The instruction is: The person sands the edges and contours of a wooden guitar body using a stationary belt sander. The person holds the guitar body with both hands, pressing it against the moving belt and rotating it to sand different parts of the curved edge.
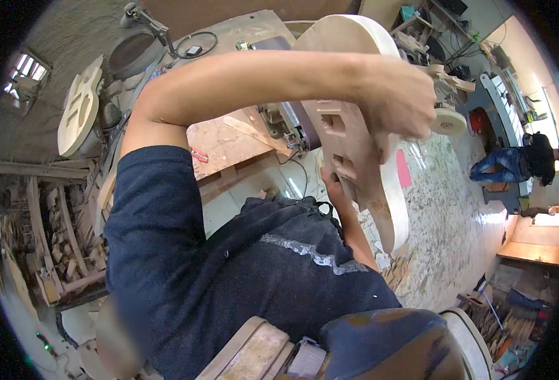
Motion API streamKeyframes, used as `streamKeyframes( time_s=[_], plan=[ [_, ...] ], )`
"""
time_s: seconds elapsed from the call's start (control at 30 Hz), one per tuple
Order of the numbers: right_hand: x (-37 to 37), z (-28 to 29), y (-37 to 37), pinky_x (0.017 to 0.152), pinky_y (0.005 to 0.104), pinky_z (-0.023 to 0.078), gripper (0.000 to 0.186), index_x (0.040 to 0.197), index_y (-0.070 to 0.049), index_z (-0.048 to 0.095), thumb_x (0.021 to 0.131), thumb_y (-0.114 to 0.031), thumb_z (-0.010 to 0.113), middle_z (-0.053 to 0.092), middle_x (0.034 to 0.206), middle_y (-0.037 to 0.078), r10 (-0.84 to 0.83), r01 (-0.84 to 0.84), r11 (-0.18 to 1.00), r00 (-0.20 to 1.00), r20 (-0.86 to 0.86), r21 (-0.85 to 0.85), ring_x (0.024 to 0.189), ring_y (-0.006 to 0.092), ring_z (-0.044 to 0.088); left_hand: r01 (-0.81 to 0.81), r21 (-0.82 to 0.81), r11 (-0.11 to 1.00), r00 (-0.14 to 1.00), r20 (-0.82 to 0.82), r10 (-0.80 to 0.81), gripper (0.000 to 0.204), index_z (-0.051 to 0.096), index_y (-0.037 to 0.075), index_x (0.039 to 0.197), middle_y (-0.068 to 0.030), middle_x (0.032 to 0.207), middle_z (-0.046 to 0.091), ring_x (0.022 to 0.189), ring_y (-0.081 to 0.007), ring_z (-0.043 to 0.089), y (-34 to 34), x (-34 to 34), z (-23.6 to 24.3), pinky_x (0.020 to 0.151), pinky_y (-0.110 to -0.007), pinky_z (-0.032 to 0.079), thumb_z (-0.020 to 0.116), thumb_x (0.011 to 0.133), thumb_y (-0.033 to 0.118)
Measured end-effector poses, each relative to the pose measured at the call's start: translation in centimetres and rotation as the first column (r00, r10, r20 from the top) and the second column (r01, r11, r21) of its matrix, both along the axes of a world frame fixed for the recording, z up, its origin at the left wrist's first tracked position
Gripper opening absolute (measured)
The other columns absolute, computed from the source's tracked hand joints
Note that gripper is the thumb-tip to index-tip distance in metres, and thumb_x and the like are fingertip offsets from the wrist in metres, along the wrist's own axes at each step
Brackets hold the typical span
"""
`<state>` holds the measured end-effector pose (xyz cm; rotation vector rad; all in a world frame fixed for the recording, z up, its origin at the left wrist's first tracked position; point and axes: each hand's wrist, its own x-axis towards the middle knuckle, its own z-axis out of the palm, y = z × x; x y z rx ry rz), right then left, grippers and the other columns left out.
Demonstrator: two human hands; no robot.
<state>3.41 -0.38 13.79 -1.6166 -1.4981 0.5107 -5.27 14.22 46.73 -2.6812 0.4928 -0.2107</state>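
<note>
A pale wooden guitar body (378,209), with cut-out cavities and a white edge, is held tilted in front of me. My left arm reaches across it, and my left hand (398,101) is curled, slightly blurred, against its upper right part; what those fingers hold, if anything, is hidden. Lower down, my right hand (334,183) grips the body's left edge, partly behind it. Just beyond, a belt machine (301,133) stands beside a wooden board (226,149) on which a red-handled tool (198,155) and a wood strip lie.
Another guitar body (77,107) leans at the upper left, near a cluttered bench with a lamp arm (153,25). Wood offcuts (64,253) fill a rack at lower left. A person (526,161) in dark top and jeans is at the right. More wood pieces (495,323) are stacked at lower right.
</note>
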Motion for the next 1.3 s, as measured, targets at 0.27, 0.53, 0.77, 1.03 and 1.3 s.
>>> streamKeyframes(
  time_s=[0.27,0.53,0.77,1.03,1.3],
  plan=[
    [0.6,-0.8,-0.3,0.113,0.0414,0.032,0.051,0.133,-0.006,0.059,0.088,-0.027,0.069,0.057,0.137,0.018,-0.012,0.017,0.998,0.996,0.088,-0.052,0.130,0.0336,0.048,-0.171,-0.057,0.984,0.962,0.208,0.179,0.068,0.068,0.008,0.079,-0.0080,0.077,0.068,0.076,-0.0296,0.070,3.0,-2.1,-0.3,0.062,-0.040,0.055,0.061,0.076,0.076],
    [3.7,-1.1,-4.4,0.114,0.0456,0.033,0.064,0.138,-0.003,0.054,0.083,-0.025,0.077,0.052,0.142,0.021,0.022,-0.036,0.997,0.979,0.202,0.064,0.135,0.0380,0.044,-0.137,-0.264,0.955,0.883,0.404,0.239,0.076,0.072,0.009,0.068,-0.0127,0.065,0.067,0.068,-0.0335,0.068,2.7,-2.1,-0.8,0.059,-0.042,0.054,0.050,0.080,0.081],
    [5.6,0.0,-9.2,0.113,0.0416,0.034,0.064,0.137,0.002,0.052,0.090,-0.036,0.071,0.048,0.145,0.024,0.053,0.033,0.967,0.945,0.324,-0.252,0.138,0.0356,0.041,-0.092,-0.349,0.932,0.849,0.462,0.257,0.077,0.073,0.009,0.070,-0.0142,0.067,0.067,0.069,-0.0344,0.068,1.8,-2.7,-0.8,0.060,-0.043,0.054,0.048,0.081,0.081],
    [4.5,11.5,-11.3,0.102,0.0439,0.043,0.057,0.126,0.001,0.062,0.087,-0.040,0.069,0.062,0.127,0.023,0.040,0.131,0.815,0.959,0.281,-0.564,0.121,0.0355,0.058,-0.159,-0.530,0.833,0.776,0.455,0.437,0.070,0.068,0.007,0.066,-0.0103,0.065,0.064,0.065,-0.0302,0.064,4.3,-4.7,-0.5,0.060,-0.040,0.051,0.052,0.087,0.073],
    [3.7,21.7,-11.5,0.094,0.0408,0.048,0.054,0.122,0.002,0.061,0.081,-0.029,0.078,0.066,0.115,0.022,0.009,0.158,0.906,0.920,0.392,-0.392,0.110,0.0357,0.063,0.045,-0.737,0.674,0.650,0.534,0.541,0.054,0.068,0.005,0.058,-0.0186,0.056,0.060,0.055,-0.0347,0.063,9.0,-6.8,-1.2,0.057,-0.042,0.050,0.061,0.091,0.048]
  ],
)
